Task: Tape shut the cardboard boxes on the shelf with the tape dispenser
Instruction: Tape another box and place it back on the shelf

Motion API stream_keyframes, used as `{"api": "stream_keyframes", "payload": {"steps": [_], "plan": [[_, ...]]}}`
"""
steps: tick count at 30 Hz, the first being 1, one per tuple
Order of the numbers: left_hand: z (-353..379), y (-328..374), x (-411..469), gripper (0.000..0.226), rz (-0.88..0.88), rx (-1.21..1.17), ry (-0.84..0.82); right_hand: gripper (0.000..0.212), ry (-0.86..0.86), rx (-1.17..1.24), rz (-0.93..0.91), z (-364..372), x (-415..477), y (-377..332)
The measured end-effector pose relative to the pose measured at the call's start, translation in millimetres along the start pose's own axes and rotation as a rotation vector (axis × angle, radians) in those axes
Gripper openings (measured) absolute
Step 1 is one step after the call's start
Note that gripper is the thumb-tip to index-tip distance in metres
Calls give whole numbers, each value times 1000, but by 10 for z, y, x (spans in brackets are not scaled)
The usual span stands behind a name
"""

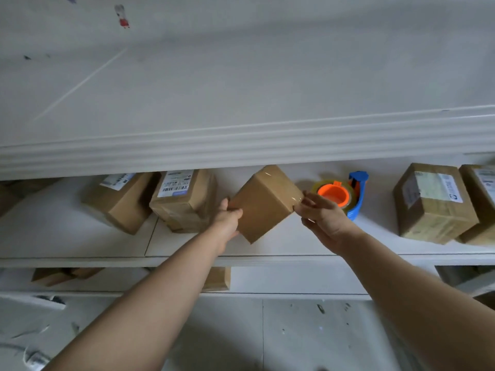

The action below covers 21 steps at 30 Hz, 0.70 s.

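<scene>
While the left hand (227,218) grips the lower left edge of a small cardboard box (263,202), thumb over the broad face and fingers tucked beneath, the right hand (321,218) reaches to the box's right corner with fingers loosely extended, the fingertips touching the glossy clear tape there. The box sits diamond-wise above the shelf (80,236), tilted: one corner points down toward the shelf's front edge, the opposite corner up toward the back, and its long axis runs from lower left to upper right. I cannot tell whether it touches the shelf. Just behind the right hand the tape dispenser (353,194) lies on its side, orange hub facing up, blue cutter end pointing to the back. Labelled boxes (184,202) stand to the left, and further taped boxes (434,204) to the right.
</scene>
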<state>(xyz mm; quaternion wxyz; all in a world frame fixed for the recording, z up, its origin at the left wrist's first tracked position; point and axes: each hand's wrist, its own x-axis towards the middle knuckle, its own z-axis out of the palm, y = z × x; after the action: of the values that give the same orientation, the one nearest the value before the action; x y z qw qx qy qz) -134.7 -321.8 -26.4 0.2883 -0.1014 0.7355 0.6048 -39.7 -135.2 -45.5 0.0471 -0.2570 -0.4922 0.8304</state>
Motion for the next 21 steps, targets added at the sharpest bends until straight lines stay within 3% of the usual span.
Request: {"api": "stream_keyframes", "payload": {"steps": [5, 10, 12, 15, 18, 21], "plan": [[79, -39, 13, 41, 103, 280, 38, 43, 45, -114, -85, 72, -54, -70], [175, 47, -27, 34, 19, 49, -7, 41, 116, -172, -161, 50, -21, -46], [176, 70, -38, 38, 21, 41, -29, 29, 126, -304, -149, 44, -15, -8], [198, 71, -49, 38, 40, 84, -70, 26, 62, -390, -120, 80, -30, 84], [218, 77, -120, 27, 65, 116, -17, 28, 56, -458, -140, 75, -81, 136], [189, 108, -156, 40, 56, 33, 54, 19, 105, -460, -157, 67, -145, 109]]}}
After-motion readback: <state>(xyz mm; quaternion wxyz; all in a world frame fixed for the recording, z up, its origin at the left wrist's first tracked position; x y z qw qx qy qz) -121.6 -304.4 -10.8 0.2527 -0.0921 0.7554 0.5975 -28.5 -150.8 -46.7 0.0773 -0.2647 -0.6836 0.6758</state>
